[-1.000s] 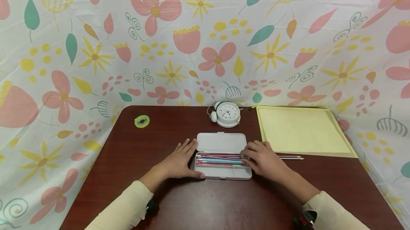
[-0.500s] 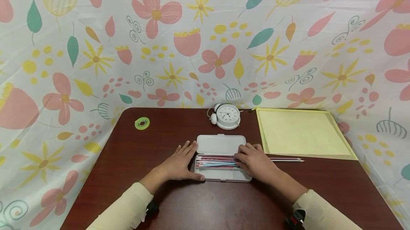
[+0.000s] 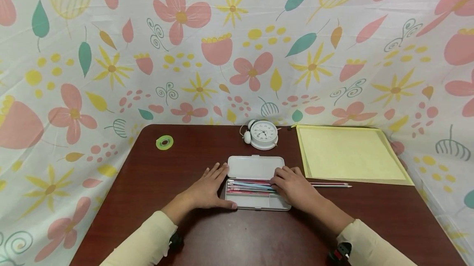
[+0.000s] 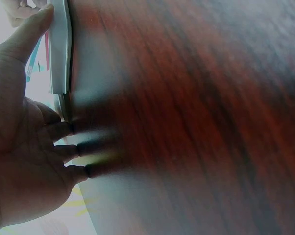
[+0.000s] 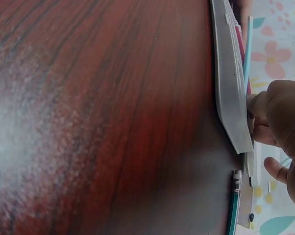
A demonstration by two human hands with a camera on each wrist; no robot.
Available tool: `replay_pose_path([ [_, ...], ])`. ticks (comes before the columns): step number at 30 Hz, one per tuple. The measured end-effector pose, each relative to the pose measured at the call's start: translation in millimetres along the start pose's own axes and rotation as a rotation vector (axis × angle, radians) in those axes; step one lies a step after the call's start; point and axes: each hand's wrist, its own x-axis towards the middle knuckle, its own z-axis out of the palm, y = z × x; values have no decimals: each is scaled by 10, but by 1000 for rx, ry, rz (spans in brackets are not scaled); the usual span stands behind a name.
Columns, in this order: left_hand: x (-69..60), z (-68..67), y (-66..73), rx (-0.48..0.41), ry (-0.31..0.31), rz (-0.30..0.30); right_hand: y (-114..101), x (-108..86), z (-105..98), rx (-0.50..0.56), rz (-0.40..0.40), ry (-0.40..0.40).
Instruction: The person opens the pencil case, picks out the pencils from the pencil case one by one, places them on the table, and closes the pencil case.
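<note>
A white pencil case (image 3: 258, 203) lies on the table with its lid (image 3: 255, 167) laid back. Several pencils, red and light blue, fill its long rear compartment. My left hand (image 3: 208, 187) rests against the case's left end, fingers spread, thumb on the front left corner (image 4: 53, 49). At the right end, my right hand (image 3: 296, 187) reaches in with curled fingers and pinches a light blue pencil (image 5: 247, 54), which stands above the rim in the right wrist view. The fingertips are partly hidden. Two pencils (image 3: 331, 185) lie on the table just right of this hand.
Behind the case stands a white alarm clock (image 3: 263, 135). A yellow-edged sheet or folder (image 3: 353, 152) lies at the back right. A green tape roll (image 3: 164, 142) sits at the back left. A floral cloth (image 3: 252, 31) hangs behind the brown table (image 3: 237, 237).
Over the last second my right hand has moved a little left, further over the case, and the pencils inside have shifted. My left hand has stayed in place.
</note>
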Motion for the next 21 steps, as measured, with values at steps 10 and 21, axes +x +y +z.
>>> replay_pose_path([
  [10, -2, -10, 15, -1, 2, 2, 9, 12, 37, 21, 14, 12],
  [21, -11, -7, 19, 5, -1, -4, -38, 99, 52, 20, 7, 2],
])
